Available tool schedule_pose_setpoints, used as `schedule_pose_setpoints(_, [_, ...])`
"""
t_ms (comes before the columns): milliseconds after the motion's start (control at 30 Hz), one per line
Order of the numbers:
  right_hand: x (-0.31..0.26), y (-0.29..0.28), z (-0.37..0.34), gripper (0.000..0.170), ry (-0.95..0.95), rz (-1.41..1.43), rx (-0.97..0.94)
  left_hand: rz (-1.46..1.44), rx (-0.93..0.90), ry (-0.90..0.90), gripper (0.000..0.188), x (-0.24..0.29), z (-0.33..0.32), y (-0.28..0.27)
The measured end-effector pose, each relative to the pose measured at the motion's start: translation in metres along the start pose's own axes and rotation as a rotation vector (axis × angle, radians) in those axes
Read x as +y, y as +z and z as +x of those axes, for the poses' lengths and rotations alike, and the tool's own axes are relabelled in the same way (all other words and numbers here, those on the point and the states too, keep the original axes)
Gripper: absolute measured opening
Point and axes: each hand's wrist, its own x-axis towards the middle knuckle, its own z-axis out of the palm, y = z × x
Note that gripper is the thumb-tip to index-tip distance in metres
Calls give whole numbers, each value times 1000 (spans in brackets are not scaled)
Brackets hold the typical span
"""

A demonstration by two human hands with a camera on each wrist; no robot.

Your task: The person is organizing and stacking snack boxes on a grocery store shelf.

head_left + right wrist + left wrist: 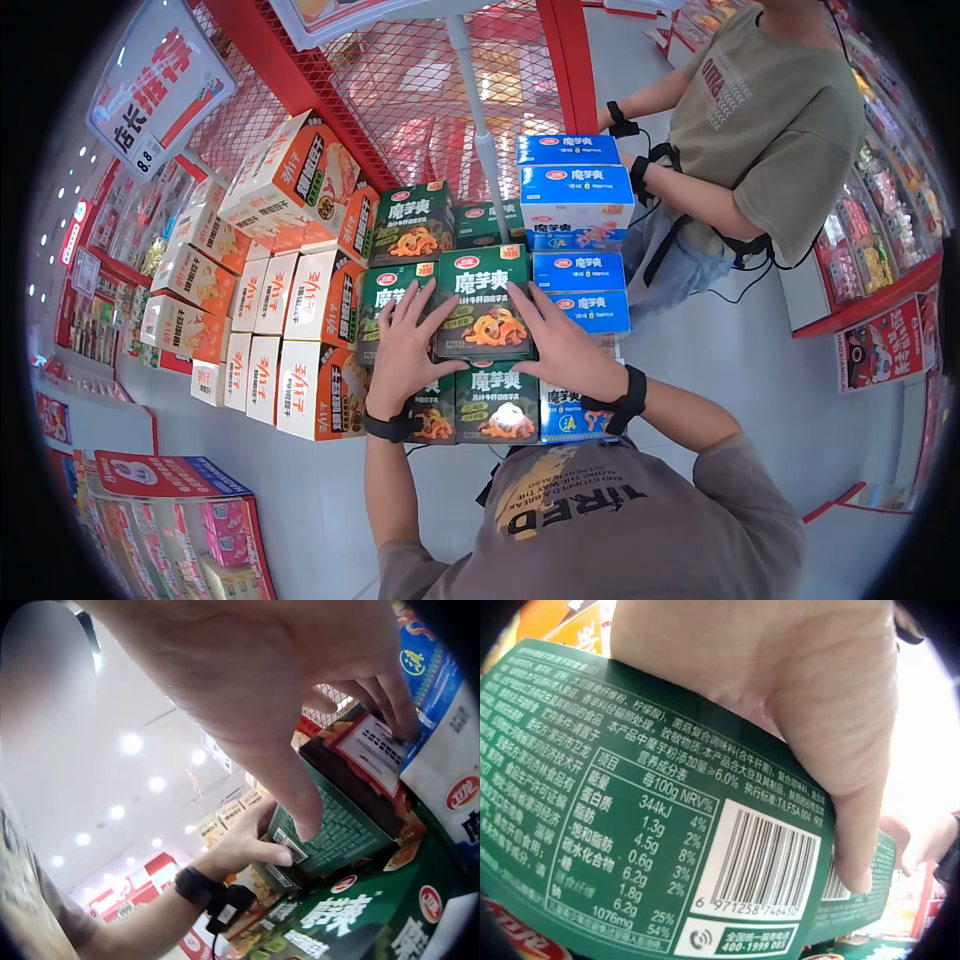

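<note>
A green snack box with noodle-like food pictured on it sits in the middle of the stack, raised above its neighbours. My right hand grips its near right corner. In the right wrist view the thumb lies on its green printed end, and the fingers reach along its far side. Spread fingers of my left hand rest over the green box on the left, near the middle box's left edge. That left box's barcode panel fills the left wrist view, with my left thumb along its right edge.
Blue boxes stack on the right, white-and-orange boxes on the left. More green boxes lie nearest me. A sign pole rises behind, before a red mesh rack. Another person stands at the right.
</note>
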Motion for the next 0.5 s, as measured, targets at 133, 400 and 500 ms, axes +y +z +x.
schedule_pose_setpoints(133, [0,6,5,99,-40,-208,100,3,15,-37,86,10,-7,0])
schedule_pose_setpoints(400, [10,11,17,97,-24,-373,154,55,98,-21,79,15,-4,12])
schedule_pose_setpoints(500, [9,10,17,99,-4,-390,132,80,16,-49,86,25,-3,4])
